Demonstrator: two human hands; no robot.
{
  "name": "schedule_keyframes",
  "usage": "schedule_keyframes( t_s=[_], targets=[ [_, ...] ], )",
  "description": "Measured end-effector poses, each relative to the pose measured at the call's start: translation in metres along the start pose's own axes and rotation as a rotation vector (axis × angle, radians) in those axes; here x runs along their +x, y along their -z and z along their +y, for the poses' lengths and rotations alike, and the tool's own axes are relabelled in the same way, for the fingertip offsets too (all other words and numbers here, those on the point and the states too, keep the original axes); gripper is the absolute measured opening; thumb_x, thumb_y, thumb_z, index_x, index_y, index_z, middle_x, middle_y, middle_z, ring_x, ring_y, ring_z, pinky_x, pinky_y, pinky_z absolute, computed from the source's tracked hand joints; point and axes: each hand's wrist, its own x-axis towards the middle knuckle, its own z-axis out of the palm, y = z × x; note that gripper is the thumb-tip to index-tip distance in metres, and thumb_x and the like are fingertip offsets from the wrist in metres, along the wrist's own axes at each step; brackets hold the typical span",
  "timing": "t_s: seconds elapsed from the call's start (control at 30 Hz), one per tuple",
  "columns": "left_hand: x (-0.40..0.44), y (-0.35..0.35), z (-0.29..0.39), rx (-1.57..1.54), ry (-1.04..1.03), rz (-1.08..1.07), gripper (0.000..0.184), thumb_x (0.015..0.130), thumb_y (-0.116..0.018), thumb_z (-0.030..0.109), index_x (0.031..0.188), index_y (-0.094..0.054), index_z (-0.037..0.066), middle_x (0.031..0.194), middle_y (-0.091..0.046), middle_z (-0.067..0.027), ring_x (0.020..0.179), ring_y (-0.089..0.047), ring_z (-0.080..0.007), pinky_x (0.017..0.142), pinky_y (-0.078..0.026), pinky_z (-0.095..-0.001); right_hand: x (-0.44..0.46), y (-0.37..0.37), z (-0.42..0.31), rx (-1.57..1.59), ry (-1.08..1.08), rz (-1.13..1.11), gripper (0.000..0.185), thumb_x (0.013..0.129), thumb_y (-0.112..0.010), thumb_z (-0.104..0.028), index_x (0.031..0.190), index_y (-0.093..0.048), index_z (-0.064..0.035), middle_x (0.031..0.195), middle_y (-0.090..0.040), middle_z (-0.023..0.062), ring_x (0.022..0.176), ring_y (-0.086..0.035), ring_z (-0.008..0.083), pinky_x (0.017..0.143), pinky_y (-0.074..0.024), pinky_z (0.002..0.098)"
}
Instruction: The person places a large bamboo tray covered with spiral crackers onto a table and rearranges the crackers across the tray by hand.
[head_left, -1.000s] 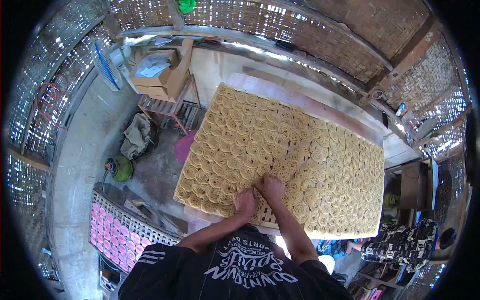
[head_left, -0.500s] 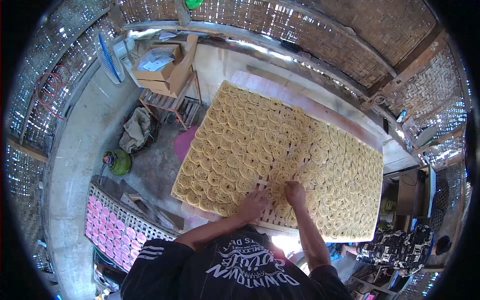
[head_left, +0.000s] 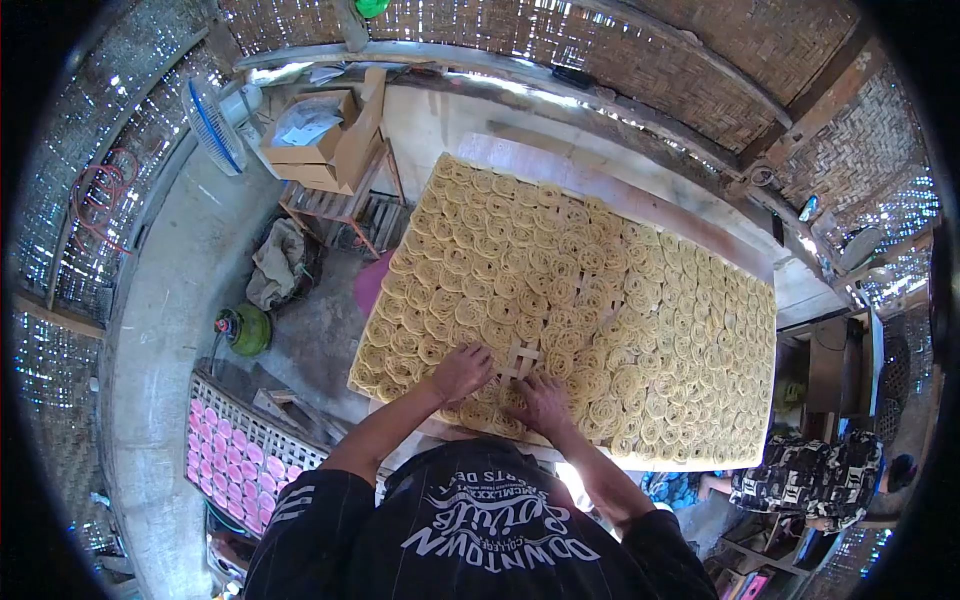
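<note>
Coils of yellow noodles, noodle nests (head_left: 455, 270), cover a broad woven bamboo rack (head_left: 521, 359) in front of me. My left hand (head_left: 464, 374) rests on the nests near the close edge, with its fingers lightly bent and lying over them. Just to its right, my right hand (head_left: 543, 404) reaches down with thumb and fingers around a noodle nest (head_left: 510, 398), which it partly hides. A small patch of bare bamboo slats shows just beyond my hands. Between the left and right fields of nests, some coils overlap in a looser strip.
Lower left, a lattice tray (head_left: 290, 440) carries pink discs. A green gas cylinder (head_left: 245, 330), a cardboard box (head_left: 310, 150) on a stand and a fan (head_left: 214, 125) stand to the left. At lower right is another person (head_left: 815, 480) in a patterned shirt.
Both hands have shifted left, and my right hand has come closer to me with its fingers more spread. Nests now cover part of the bare slats near the close edge.
</note>
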Motion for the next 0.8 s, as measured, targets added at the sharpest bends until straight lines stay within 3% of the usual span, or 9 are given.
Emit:
schedule_keyframes(
  t_s=[0.13, 0.23, 0.33, 0.43, 0.53, 0.63, 0.7, 0.8],
  targets=[
    [0.003, 0.000, -0.006, 0.143, -0.252, -0.111, 0.023, 0.087, -0.062, 0.030, 0.095, -0.065, 0.009, 0.100, -0.061, -0.0056, 0.102, -0.058, -0.0235, 0.081, -0.050, -0.0368, 0.002, -0.006, -0.003, 0.003, -0.019, -0.065, 0.049, 0.075, -0.076, -0.047, 0.107, -0.067, -0.0111, 0.106, -0.059, 0.0102, 0.105, -0.057, 0.0312, 0.091, -0.0466, 0.0453],
    [0.008, -0.014, -0.015, 0.045, -0.232, 0.108, 0.018, 0.086, -0.063, 0.025, 0.094, -0.065, 0.009, 0.094, -0.062, -0.0063, 0.091, -0.062, -0.0226, 0.073, -0.052, -0.0363, 0.001, -0.005, -0.010, -0.016, -0.060, -0.072, 0.049, 0.075, -0.075, -0.047, 0.105, -0.065, -0.0097, 0.105, -0.058, 0.0104, 0.104, -0.057, 0.0317, 0.089, -0.0475, 0.0463],
    [0.032, 0.006, -0.015, -0.409, 0.243, 0.273, 0.016, 0.086, -0.064, 0.021, 0.092, -0.066, 0.007, 0.086, -0.061, -0.0095, 0.079, -0.065, -0.0229, 0.066, -0.053, -0.0368, 0.002, -0.002, -0.018, -0.032, -0.086, -0.031, 0.047, 0.076, -0.075, -0.045, 0.103, -0.065, -0.0081, 0.105, -0.058, 0.0115, 0.103, -0.057, 0.0328, 0.086, -0.0489, 0.0489],
    [0.050, 0.038, -0.008, -0.841, 0.529, 0.369, 0.016, 0.085, -0.066, 0.018, 0.092, -0.066, 0.004, 0.081, -0.060, -0.0123, 0.070, -0.065, -0.0264, 0.067, -0.054, -0.0391, 0.004, -0.010, -0.023, -0.090, -0.114, -0.027, 0.042, 0.078, -0.072, -0.040, 0.100, -0.064, -0.0055, 0.104, -0.058, 0.0135, 0.103, -0.058, 0.0340, 0.083, -0.0492, 0.0515],
    [0.042, 0.003, -0.013, -1.023, 0.918, 0.056, 0.021, 0.085, -0.068, 0.020, 0.093, -0.067, 0.001, 0.089, -0.062, -0.0141, 0.078, -0.065, -0.0282, 0.069, -0.054, -0.0396, 0.008, -0.015, -0.035, -0.187, -0.142, -0.066, 0.037, 0.079, -0.069, -0.033, 0.100, -0.063, -0.0031, 0.101, -0.060, 0.0155, 0.099, -0.060, 0.0358, 0.079, -0.0499, 0.0533],
    [0.020, -0.013, -0.013, -0.388, 0.614, 0.208, 0.025, 0.083, -0.070, 0.023, 0.097, -0.067, 0.003, 0.095, -0.063, -0.0141, 0.085, -0.065, -0.0289, 0.071, -0.054, -0.0411, 0.015, -0.013, -0.037, -0.227, -0.144, -0.066, 0.035, 0.079, -0.066, -0.028, 0.101, -0.063, -0.0012, 0.096, -0.063, 0.0166, 0.091, -0.064, 0.0362, 0.075, -0.0520, 0.0521],
    [0.003, 0.000, -0.004, -0.339, 0.523, 0.252, 0.031, 0.081, -0.072, 0.027, 0.099, -0.067, 0.003, 0.099, -0.062, -0.0135, 0.094, -0.062, -0.0291, 0.075, -0.052, -0.0416, 0.017, -0.020, -0.020, -0.173, -0.141, -0.077, 0.032, 0.079, -0.064, -0.024, 0.101, -0.064, -0.0006, 0.093, -0.066, 0.0170, 0.085, -0.067, 0.0351, 0.072, -0.0540, 0.0490],
    [-0.020, 0.025, 0.018, -0.134, 0.348, 0.154, 0.038, 0.077, -0.075, 0.030, 0.102, -0.066, 0.004, 0.103, -0.059, -0.0124, 0.104, -0.057, -0.0303, 0.083, -0.050, -0.0425, 0.029, 0.028, 0.000, 0.199, -0.524, -0.009, 0.030, 0.081, -0.062, -0.021, 0.102, -0.064, 0.0012, 0.091, -0.070, 0.0189, 0.081, -0.069, 0.0341, 0.068, -0.0553, 0.0435]
  ],
)
